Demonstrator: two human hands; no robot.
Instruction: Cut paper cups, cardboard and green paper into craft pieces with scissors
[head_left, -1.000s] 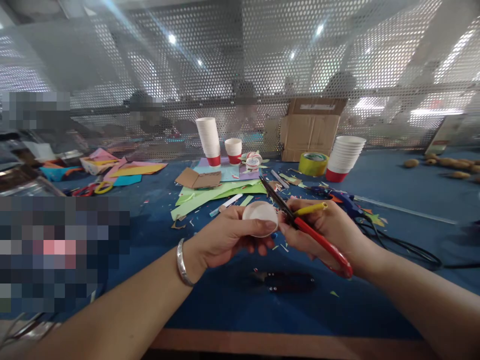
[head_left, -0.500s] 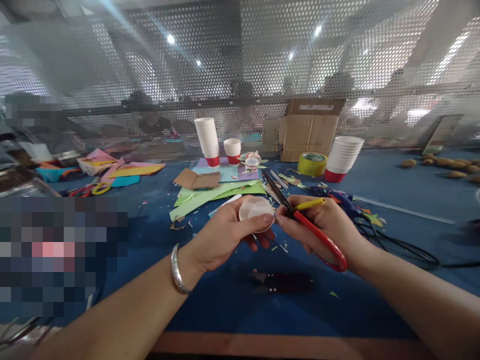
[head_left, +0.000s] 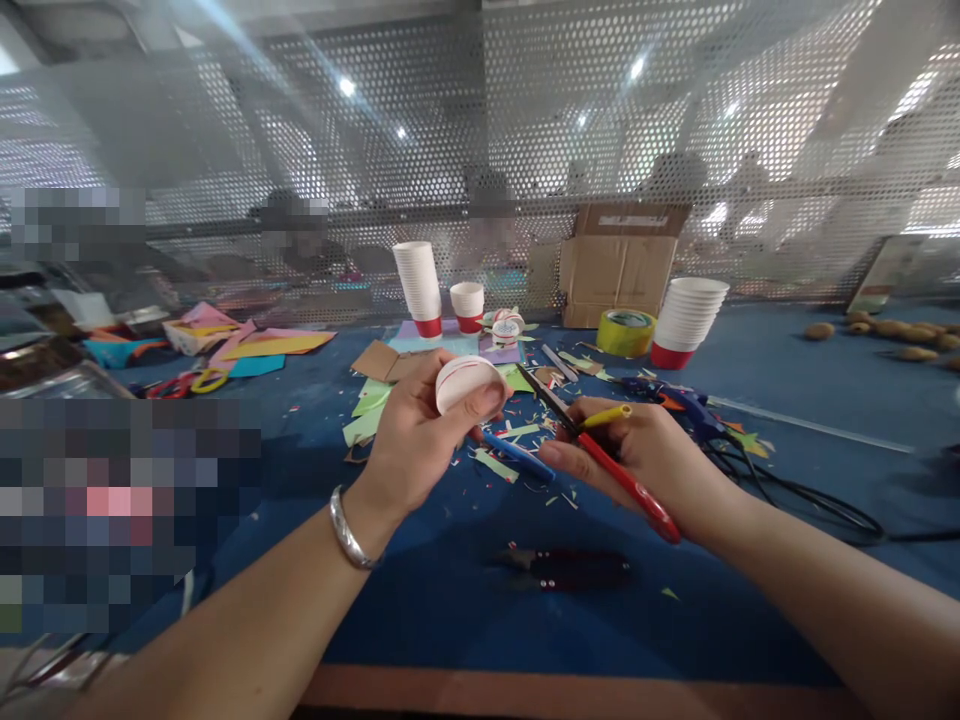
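My left hand (head_left: 416, 430) is closed round a small white paper cup piece with a red line (head_left: 466, 382), held up above the blue table (head_left: 450, 610). My right hand (head_left: 645, 455) grips red-and-yellow-handled scissors (head_left: 600, 445), their blades pointing up and left, a short gap away from the cup piece. A blue pen (head_left: 517, 455) and green paper scraps lie on the table between and below the hands. A silver bangle (head_left: 346, 530) sits on my left wrist.
Stacks of white cups with red bases (head_left: 418, 285) (head_left: 686, 320), a single cup (head_left: 468, 305), yellow tape (head_left: 626, 330), a cardboard box (head_left: 622, 260), coloured paper (head_left: 262, 345), a blue glue gun with black cable (head_left: 750, 440), a dark tool (head_left: 570, 570) near the front edge. Perforated metal screen behind.
My left hand has lifted the cup piece up and left, away from the scissors, and turned it so the red line shows. The right hand with the scissors has barely moved.
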